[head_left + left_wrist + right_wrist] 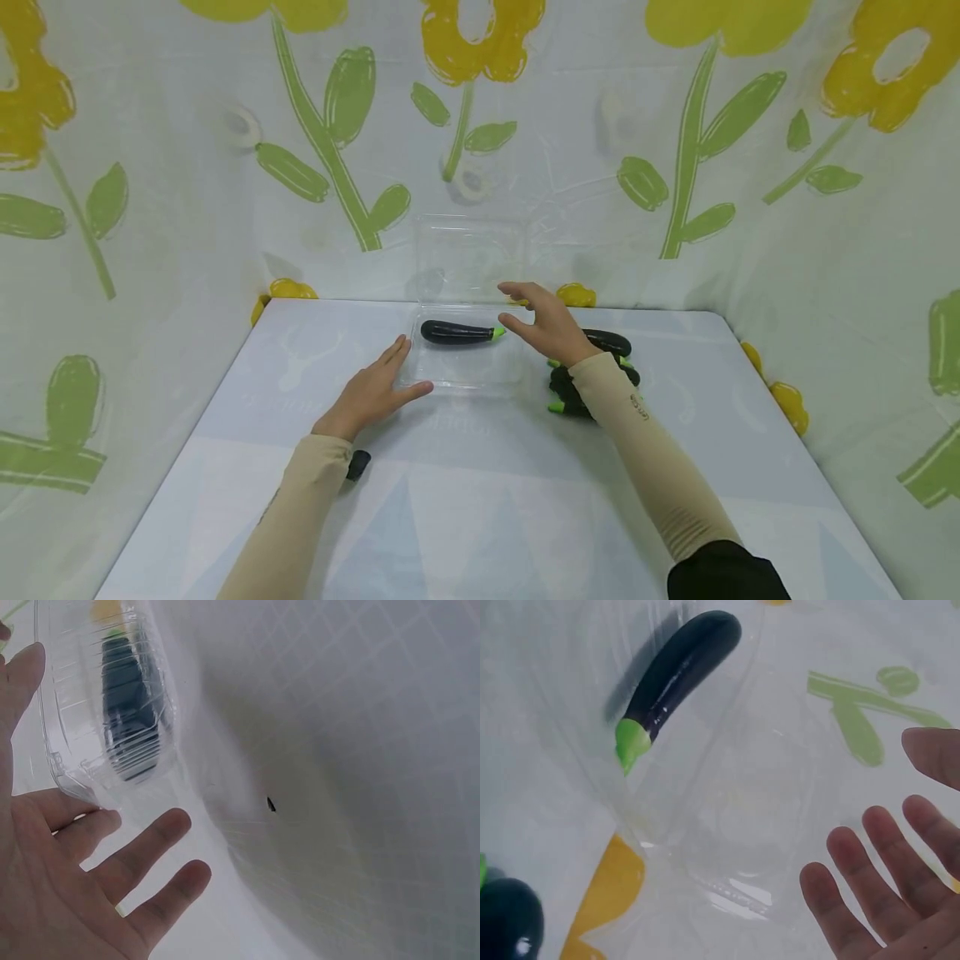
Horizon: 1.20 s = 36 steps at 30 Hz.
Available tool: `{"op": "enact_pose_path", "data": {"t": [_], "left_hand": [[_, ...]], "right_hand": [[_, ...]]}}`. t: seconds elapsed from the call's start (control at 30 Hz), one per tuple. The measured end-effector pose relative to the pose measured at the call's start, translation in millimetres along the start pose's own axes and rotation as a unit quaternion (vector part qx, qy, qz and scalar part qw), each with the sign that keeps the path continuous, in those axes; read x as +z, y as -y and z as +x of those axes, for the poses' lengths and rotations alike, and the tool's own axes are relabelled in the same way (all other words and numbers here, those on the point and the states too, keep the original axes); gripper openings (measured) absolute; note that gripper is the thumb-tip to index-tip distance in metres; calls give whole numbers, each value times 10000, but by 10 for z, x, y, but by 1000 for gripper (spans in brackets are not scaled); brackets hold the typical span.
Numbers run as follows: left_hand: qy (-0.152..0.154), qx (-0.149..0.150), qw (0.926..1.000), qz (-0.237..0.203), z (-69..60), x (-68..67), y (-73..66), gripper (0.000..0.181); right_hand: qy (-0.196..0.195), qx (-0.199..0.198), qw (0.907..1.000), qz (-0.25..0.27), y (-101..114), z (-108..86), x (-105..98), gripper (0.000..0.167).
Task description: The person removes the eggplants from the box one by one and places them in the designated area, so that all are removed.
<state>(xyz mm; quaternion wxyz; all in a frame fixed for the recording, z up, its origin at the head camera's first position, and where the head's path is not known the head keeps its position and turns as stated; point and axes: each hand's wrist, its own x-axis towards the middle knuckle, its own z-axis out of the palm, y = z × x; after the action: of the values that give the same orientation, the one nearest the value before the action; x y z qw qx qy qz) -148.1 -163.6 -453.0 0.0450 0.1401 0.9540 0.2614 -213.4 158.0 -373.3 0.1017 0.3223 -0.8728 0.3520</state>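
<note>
A dark purple eggplant point(456, 332) with a bright green stem end lies in the far half of a clear plastic clamshell container point(465, 373). Its clear lid point(472, 254) stands raised at the back. At the container's left side is my left hand point(371, 393), fingers extended and thumb spread; in the left wrist view its fingertips are at the container's edge, with contact hard to judge. My right hand point(549, 323) hovers by the right side near the stem end, fingers loosely extended, holding nothing. The right wrist view shows that hand point(896, 896) apart from the eggplant point(679, 671).
Several more eggplants point(609, 342) lie piled right of the container, partly hidden under my right forearm. A small dark object point(359, 464) shows beside my left wrist, mostly covered. A flower-printed curtain point(562, 167) rises behind the white table point(450, 517).
</note>
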Motion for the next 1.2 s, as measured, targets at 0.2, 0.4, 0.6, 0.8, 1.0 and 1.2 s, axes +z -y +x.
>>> {"op": "enact_pose_path", "data": {"t": [0.2,0.4,0.6,0.8,1.0,1.2], "left_hand": [[-21,4,10000,-18,10,23,16,106],[-28,-111,9999,-47,15,19,24,103],[36,-173,9998,-71,12,7,12,102],[30,-151,9999,-56,20,8,10,102],[20,-151,9999,-69,18,14,11,101],[6,-157,9999,-57,24,21,10,102]], "right_hand": [[19,63,9999,128,19,231,-10,53],[-34,204,9993,300,51,418,100,57],[-25,365,9986,387,108,544,245,57],[58,426,9982,425,134,638,349,55],[625,802,9936,501,52,687,460,51],[1083,1143,9866,417,-32,684,582,51]]}}
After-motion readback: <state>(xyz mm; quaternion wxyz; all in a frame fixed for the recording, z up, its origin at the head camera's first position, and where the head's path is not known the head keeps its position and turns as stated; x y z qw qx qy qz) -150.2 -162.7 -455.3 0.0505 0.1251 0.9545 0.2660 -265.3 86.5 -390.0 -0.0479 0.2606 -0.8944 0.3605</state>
